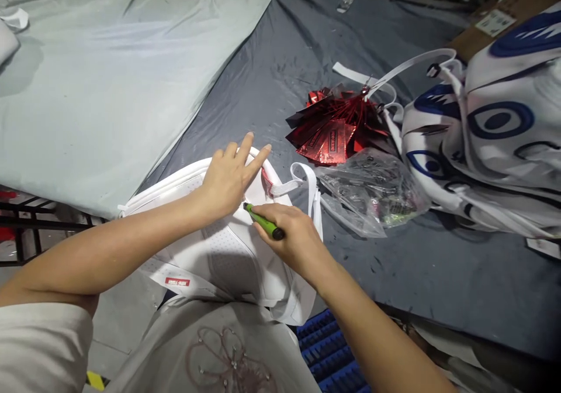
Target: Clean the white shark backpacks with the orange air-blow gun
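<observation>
A white backpack [219, 252] with mesh padding lies at the near edge of the dark grey table cover [429, 276]. My left hand [230, 173] rests flat on its upper part with fingers stretched out. My right hand [291, 235] is closed around a green pen-like tool [264, 221] whose tip points at the bag just under my left hand. A small red tag [177, 281] is sewn on the bag's lower panel. White straps [307, 179] curl off the bag's right side.
A clear plastic bag [372, 194] of small parts lies right of the backpack, with red foil tags [335, 127] behind it. White bags with blue eye prints [495, 130] pile at the right. Light grey fabric [109, 77] covers the left. A blue crate [328, 352] sits below.
</observation>
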`<state>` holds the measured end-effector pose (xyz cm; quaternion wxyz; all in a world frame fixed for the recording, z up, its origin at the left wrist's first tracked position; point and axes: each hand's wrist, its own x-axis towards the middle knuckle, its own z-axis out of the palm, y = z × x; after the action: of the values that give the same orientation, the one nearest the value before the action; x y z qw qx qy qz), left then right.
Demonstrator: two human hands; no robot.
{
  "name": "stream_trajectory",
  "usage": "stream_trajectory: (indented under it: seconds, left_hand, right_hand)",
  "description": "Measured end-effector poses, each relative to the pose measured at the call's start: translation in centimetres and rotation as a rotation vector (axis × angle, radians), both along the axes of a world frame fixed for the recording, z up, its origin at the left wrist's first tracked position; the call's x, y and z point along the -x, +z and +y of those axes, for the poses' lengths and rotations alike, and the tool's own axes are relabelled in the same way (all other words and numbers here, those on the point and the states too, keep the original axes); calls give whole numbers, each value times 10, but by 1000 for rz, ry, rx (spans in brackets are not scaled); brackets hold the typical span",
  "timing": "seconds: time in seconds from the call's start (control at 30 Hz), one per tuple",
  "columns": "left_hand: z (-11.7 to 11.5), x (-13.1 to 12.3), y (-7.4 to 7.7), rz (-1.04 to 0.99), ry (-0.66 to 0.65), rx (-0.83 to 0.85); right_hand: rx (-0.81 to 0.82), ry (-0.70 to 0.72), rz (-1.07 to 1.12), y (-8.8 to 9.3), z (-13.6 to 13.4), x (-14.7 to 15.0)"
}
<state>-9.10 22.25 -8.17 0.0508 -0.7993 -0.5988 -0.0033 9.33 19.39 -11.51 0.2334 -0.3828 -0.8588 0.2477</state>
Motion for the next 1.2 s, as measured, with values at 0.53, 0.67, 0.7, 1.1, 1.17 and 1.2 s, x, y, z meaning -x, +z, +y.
stream_trajectory:
  seconds: [0.53, 0.67, 0.7, 1.1, 1.17, 1.2]
  left_hand:
    - [0, 0, 3, 43, 9, 35]
    - [0, 0, 2, 56, 6, 29]
    - [0, 0, 2, 60, 5, 27]
    - [1, 1, 0, 54, 4, 50]
    - [1, 1, 0, 63, 6, 58]
    - [1, 0, 0, 68, 9, 60]
  right_hand:
    - [23, 119, -267, 24, 1, 12]
    - [38, 103, -242, 21, 2, 11]
    - [42, 97, -224, 20, 3, 10]
    - [44, 28, -133, 13, 2, 4]
    - [33, 18, -137, 12, 2, 4]
    - [30, 19, -146, 12, 2, 5]
